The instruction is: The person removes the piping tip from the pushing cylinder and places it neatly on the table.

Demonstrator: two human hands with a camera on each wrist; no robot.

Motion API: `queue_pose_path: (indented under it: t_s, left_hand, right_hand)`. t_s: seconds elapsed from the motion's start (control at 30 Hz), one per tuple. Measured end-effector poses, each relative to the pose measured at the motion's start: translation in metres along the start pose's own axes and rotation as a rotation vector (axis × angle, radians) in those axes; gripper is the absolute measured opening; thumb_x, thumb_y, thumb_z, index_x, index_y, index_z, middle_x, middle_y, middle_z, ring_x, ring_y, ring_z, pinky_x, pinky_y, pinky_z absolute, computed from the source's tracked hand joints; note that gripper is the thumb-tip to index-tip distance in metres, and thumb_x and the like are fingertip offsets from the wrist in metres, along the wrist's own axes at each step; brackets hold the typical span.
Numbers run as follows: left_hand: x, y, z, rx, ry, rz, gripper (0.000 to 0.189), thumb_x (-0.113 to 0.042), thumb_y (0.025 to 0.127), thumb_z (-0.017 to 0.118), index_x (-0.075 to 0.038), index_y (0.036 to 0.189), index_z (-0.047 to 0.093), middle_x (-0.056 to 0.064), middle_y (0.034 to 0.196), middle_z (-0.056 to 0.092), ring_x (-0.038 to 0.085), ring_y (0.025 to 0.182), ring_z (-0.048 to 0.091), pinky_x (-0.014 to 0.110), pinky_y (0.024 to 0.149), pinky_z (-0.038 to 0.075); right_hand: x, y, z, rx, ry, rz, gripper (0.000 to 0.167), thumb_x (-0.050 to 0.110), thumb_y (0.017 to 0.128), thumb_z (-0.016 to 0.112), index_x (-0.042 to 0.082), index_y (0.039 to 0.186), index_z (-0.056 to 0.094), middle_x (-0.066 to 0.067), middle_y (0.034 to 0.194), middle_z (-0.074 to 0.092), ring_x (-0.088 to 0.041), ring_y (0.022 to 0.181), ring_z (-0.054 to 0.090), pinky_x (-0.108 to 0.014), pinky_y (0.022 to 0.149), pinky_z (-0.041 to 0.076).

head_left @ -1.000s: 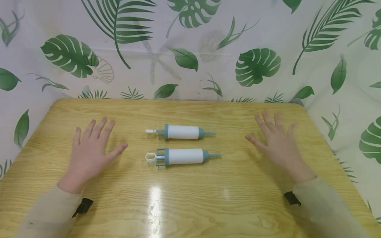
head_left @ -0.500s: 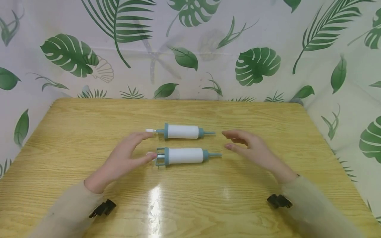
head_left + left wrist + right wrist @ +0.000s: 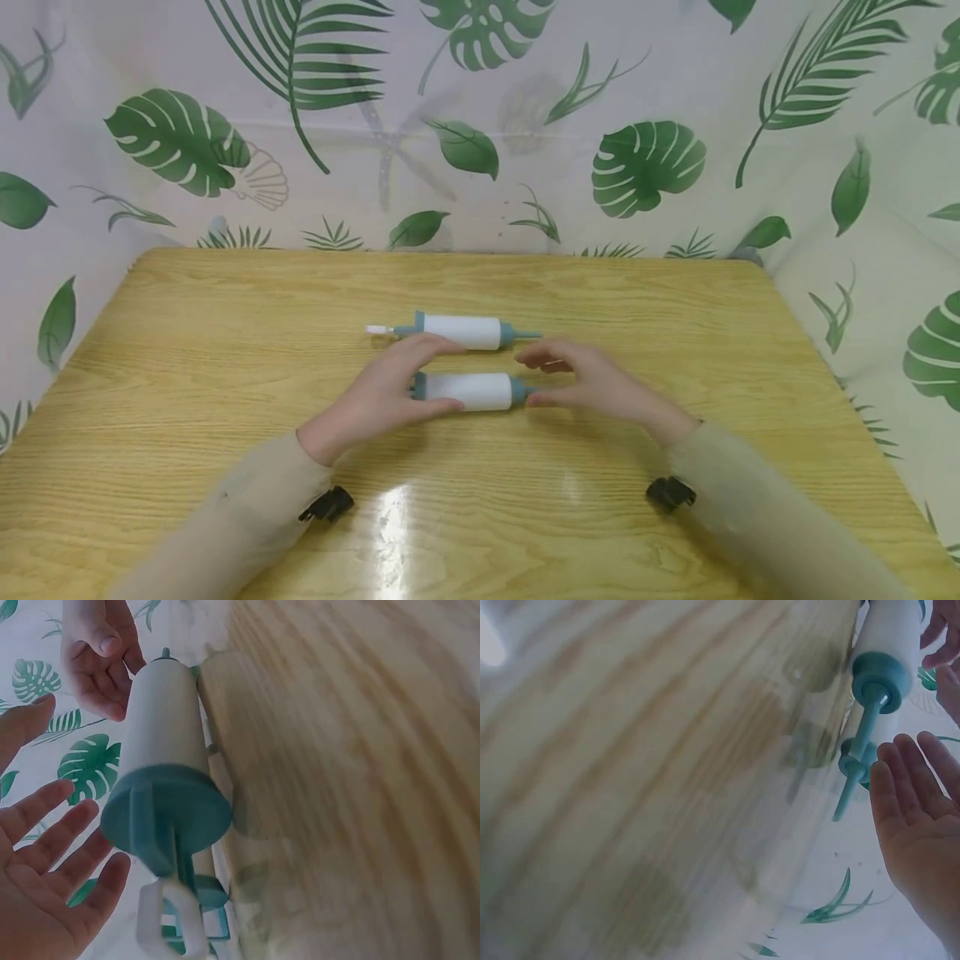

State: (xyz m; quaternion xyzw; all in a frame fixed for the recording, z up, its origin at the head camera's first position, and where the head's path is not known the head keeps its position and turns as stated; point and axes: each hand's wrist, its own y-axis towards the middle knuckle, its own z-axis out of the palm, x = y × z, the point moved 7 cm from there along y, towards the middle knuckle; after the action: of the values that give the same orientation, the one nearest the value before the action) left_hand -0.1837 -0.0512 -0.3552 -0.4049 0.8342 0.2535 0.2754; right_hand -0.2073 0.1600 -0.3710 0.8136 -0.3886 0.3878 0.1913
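Note:
Two syringe-shaped tools lie parallel on the wooden table, each with a white barrel, teal end caps and a thin teal nozzle pointing right. My left hand (image 3: 382, 392) curves over the rear end of the near syringe (image 3: 483, 392), hiding its loop handle in the head view. Thumb and fingers are parted there, and the left wrist view shows the white loop handle (image 3: 202, 922) beside the spread fingers. By the nozzle, my right hand (image 3: 592, 383) has its fingers extended, fingertips close to the tip. Behind both hands lies the far syringe (image 3: 472, 332).
The wooden table (image 3: 262, 300) reaches back to a white leaf-print cloth (image 3: 330, 200). A black wrist mount (image 3: 327, 504) sits under the left sleeve, another black mount (image 3: 671, 493) under the right.
Both hands have come inward from the table's sides, the left rightward over the near syringe's rear and the right leftward to its nozzle. The syringes have stayed in place.

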Motion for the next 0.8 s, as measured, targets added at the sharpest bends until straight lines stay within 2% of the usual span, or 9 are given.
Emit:
queue_pose_path:
  t_s: [0.17, 0.37, 0.6, 0.8]
  left_hand:
    - [0.002, 0.006, 0.01, 0.023, 0.008, 0.004, 0.058, -0.031, 0.078, 0.08, -0.011, 0.128, 0.058, 0.003, 0.129, 0.056, 0.022, 0.12, 0.049, 0.04, 0.101, 0.039]
    - [0.004, 0.009, 0.016, 0.079, 0.015, -0.025, 0.057, -0.028, 0.075, 0.083, -0.009, 0.125, 0.061, 0.005, 0.128, 0.058, 0.024, 0.116, 0.052, 0.041, 0.095, 0.044]
    - [0.008, 0.011, 0.019, 0.117, 0.052, -0.028, 0.058, -0.024, 0.07, 0.086, -0.011, 0.122, 0.063, 0.005, 0.122, 0.061, 0.023, 0.108, 0.056, 0.038, 0.091, 0.046]
    - [0.012, 0.012, 0.022, 0.142, 0.061, -0.018, 0.058, -0.02, 0.068, 0.088, -0.012, 0.12, 0.063, 0.004, 0.118, 0.062, 0.02, 0.106, 0.057, 0.038, 0.09, 0.046]
  right_hand:
    - [-0.003, 0.004, 0.009, 0.051, 0.003, 0.011, 0.053, 0.02, 0.078, 0.079, 0.003, 0.124, 0.058, -0.009, 0.123, 0.061, -0.024, 0.114, 0.055, -0.04, 0.097, 0.045]
    - [-0.004, 0.007, 0.017, 0.089, 0.013, 0.035, 0.047, 0.014, 0.078, 0.08, 0.004, 0.12, 0.059, -0.005, 0.116, 0.061, -0.021, 0.108, 0.058, -0.035, 0.091, 0.049]
    - [-0.005, 0.008, 0.019, 0.08, -0.023, 0.085, 0.043, 0.013, 0.078, 0.08, 0.008, 0.116, 0.06, -0.002, 0.111, 0.062, -0.018, 0.104, 0.058, -0.034, 0.089, 0.049]
    - [-0.009, 0.01, 0.019, 0.074, -0.045, 0.087, 0.042, 0.015, 0.078, 0.08, 0.006, 0.115, 0.06, -0.003, 0.111, 0.062, -0.019, 0.104, 0.059, -0.031, 0.088, 0.05]
